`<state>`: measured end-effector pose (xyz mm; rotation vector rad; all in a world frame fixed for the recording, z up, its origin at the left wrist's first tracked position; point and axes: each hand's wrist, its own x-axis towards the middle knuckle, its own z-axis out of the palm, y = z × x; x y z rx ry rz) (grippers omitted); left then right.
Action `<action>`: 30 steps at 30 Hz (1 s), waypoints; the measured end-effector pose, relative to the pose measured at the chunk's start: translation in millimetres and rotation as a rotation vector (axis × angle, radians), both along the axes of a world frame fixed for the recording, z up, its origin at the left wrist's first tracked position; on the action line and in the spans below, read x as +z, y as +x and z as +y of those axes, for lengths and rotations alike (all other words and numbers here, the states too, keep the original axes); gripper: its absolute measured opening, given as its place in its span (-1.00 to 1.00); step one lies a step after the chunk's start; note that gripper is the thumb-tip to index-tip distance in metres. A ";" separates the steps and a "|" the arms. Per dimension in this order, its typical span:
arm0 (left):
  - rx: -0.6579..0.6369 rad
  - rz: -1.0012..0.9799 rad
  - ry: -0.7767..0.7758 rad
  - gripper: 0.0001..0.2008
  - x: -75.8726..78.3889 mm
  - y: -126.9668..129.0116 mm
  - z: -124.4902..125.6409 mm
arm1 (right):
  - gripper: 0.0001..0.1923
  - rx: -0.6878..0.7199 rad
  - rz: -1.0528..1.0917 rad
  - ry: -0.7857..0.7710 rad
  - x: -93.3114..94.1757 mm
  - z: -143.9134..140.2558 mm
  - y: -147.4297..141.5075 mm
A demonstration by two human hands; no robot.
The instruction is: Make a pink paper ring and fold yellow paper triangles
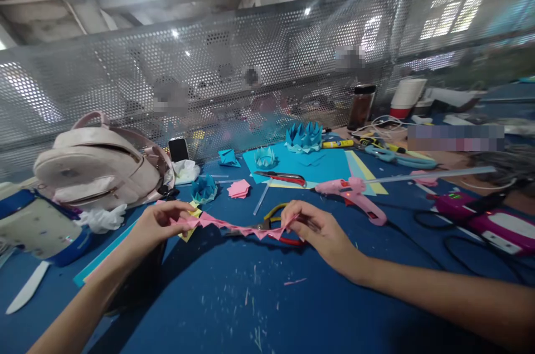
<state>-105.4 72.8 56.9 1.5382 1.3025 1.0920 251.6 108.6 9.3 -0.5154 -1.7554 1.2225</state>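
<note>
A pink folded-paper strip (238,227) with a row of small points stretches between my hands above the blue table. My left hand (163,220) pinches its left end, and my right hand (311,226) pinches the right end. Below the strip lie scissors (273,220) with yellow and red handles, partly hidden by it. Yellow paper squares (188,234) rest beside my left fingers. Farther back are a stack of pink paper squares (239,189) and a blue folded-paper ring (204,189). To the right of them sits a pink glue gun (355,193) with a clear stick in its rear.
Behind stand blue paper crowns (304,136) on blue sheets (288,163), with a red craft knife (282,178) in front. A pale backpack (100,161) is at left. The glue gun's cord runs right toward a magenta power strip (489,223). A perforated metal screen (234,75) borders the table.
</note>
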 end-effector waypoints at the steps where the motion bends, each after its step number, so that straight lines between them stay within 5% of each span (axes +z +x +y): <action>1: 0.001 -0.048 0.003 -0.71 0.6 -2.2 0.0 | -0.82 0.034 -0.014 0.001 -0.2 -0.3 0.0; 7: -0.014 -0.460 0.078 -0.40 -11.0 -9.4 2.3 | -0.77 0.144 -0.048 -0.007 -2.4 -3.4 -1.8; 15: -0.127 -0.870 -0.069 -0.62 -42.9 54.8 -17.3 | -0.78 0.283 -0.027 -0.102 2.1 -7.2 -3.5; 23: -0.332 -0.798 -0.309 -0.66 -47.2 102.6 -39.1 | -0.54 0.483 0.092 -0.640 7.0 -13.5 -4.4; 30: -0.344 -0.545 -0.317 -0.56 -53.3 120.5 -47.3 | -0.57 0.447 0.071 -0.646 4.9 -11.6 -2.5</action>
